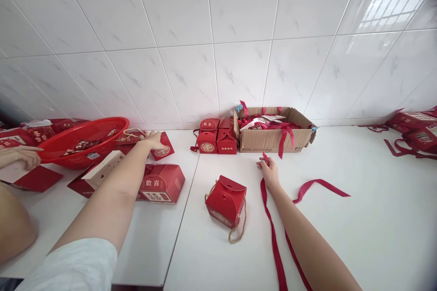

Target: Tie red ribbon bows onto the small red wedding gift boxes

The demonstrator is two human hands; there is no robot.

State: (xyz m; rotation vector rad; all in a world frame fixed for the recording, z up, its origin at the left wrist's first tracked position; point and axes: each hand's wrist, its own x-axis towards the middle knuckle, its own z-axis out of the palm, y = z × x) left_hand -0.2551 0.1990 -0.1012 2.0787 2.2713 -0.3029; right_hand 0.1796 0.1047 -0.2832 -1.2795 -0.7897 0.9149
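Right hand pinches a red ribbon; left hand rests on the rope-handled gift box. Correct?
Head view: the left hand is on a flat red carton beside the red basket, not the rope-handled gift box. The right hand does pinch the red ribbon.

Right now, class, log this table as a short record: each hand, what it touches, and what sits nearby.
Left hand: on a flat red box beside the red basket; grip unclear
Right hand: pinches the end of a red ribbon
Between the hands: folded red box with a rope handle
At the wall: cardboard box of ribbons; two small red boxes
Left edge: another person's hand
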